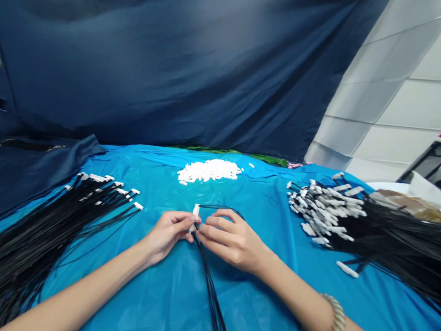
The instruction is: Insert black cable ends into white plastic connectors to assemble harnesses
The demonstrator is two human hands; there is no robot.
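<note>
White connector [195,217] — left hand [166,236] pinching it, right hand [231,240] gripping black wires [210,286] — over blue sheeting [266,282], navy drape [176,65] behind.

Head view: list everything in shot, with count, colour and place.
Held connector: one, white, between the fingertips of the left hand
Held wires: several, black, running down from the hands
Loose connectors: a heap, white, far centre of the sheet
Left wire bundle: one, black with white ends, left
Right wire bundle: one, black with white ends, right
Plastic sheet: one, bright blue, under everything
Backdrop cloth: one, dark blue, behind
Left hand: one, centre
Right hand: one, centre
Beaded bracelet: one, pale, right wrist
</note>
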